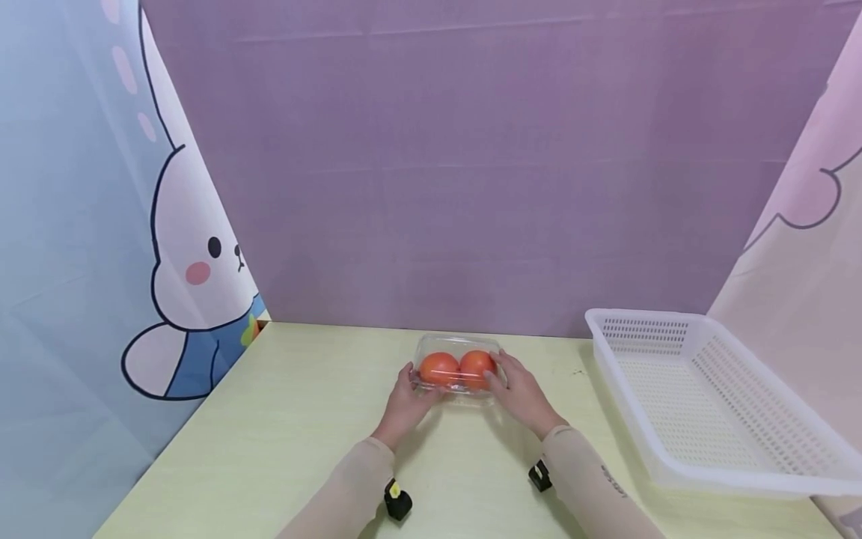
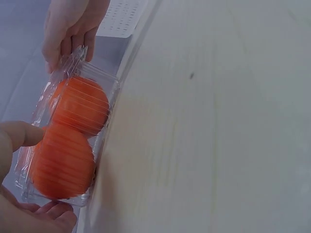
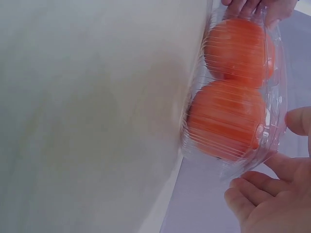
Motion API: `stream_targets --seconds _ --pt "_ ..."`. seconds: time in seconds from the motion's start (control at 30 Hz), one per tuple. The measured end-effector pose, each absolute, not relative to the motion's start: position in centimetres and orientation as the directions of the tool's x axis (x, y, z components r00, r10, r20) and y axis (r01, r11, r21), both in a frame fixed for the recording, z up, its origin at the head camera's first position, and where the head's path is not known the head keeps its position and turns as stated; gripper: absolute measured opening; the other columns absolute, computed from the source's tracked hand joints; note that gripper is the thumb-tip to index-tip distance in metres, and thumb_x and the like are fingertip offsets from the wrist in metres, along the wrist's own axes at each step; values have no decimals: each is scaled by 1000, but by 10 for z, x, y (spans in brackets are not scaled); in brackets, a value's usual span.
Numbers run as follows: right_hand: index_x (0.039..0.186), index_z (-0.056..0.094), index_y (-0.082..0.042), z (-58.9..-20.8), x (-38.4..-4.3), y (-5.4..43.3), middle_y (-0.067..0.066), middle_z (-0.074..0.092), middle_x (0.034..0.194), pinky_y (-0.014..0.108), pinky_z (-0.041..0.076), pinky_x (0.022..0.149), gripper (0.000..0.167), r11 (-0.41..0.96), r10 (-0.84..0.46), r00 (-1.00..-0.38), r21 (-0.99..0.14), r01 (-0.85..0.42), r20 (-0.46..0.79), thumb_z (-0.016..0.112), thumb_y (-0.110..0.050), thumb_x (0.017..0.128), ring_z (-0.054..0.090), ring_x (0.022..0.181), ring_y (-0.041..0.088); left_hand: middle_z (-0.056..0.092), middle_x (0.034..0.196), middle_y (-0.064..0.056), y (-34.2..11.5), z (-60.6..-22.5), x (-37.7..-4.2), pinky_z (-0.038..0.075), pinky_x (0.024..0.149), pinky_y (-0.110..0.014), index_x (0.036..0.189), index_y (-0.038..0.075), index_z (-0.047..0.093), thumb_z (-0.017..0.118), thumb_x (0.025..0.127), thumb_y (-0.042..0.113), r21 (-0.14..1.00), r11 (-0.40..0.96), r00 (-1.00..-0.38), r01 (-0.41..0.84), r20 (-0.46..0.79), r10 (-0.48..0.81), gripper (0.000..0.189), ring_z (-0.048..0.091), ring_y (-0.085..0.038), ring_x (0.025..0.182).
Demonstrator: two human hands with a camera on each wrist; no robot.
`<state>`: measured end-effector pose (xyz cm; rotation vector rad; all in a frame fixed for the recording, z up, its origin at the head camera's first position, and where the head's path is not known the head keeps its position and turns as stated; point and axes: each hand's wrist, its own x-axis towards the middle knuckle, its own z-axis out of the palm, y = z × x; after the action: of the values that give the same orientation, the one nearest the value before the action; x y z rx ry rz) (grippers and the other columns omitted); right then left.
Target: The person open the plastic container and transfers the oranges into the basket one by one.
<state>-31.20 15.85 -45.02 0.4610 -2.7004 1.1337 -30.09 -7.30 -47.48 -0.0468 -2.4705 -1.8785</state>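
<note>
Clear box: It (image 1: 460,388) was near the back of the yellow table (image 1: 289,419), between both hands. I could not tell if it touched the table.
Round fruits: Two orange ones (image 1: 439,370) sat side by side inside the box.
Left hand: It (image 1: 408,397) gripped the box's left end with thumb and fingers.
Right hand: It (image 1: 521,389) gripped the right end, fingers bent around it.
White basket: It (image 1: 700,408) stood on the right.

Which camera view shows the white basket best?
The head view: the white basket shows almost whole, slightly cut at right. The left wrist view catches only a perforated piece along the top; the right wrist view, no recognizable part.
</note>
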Motion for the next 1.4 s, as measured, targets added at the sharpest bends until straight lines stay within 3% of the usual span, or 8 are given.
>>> stream_targets --seconds 0.67,1.4 --pt "147 46 2 -451 -311 156 25 35 155 57 31 113 57 693 -202 -946 -645 -322 255 58 -31 103 33 141 43 32 150 -36 -66 -482 -302 25 116 -56 150 -15 18 66 97 18 934 317 -984 163 177 -15 79 30 -48 140" --pt "147 45 2 -448 -307 154 26 36 153 58 33 111 57 705 -199 -947 -634 -317 253 58 -31 103 35 140 44 30 153 -34 -66 -479 -300 25 116 -56 152 -13 19 60 99 19 931 345 -991 116 129 -16 74 29 -46 142"
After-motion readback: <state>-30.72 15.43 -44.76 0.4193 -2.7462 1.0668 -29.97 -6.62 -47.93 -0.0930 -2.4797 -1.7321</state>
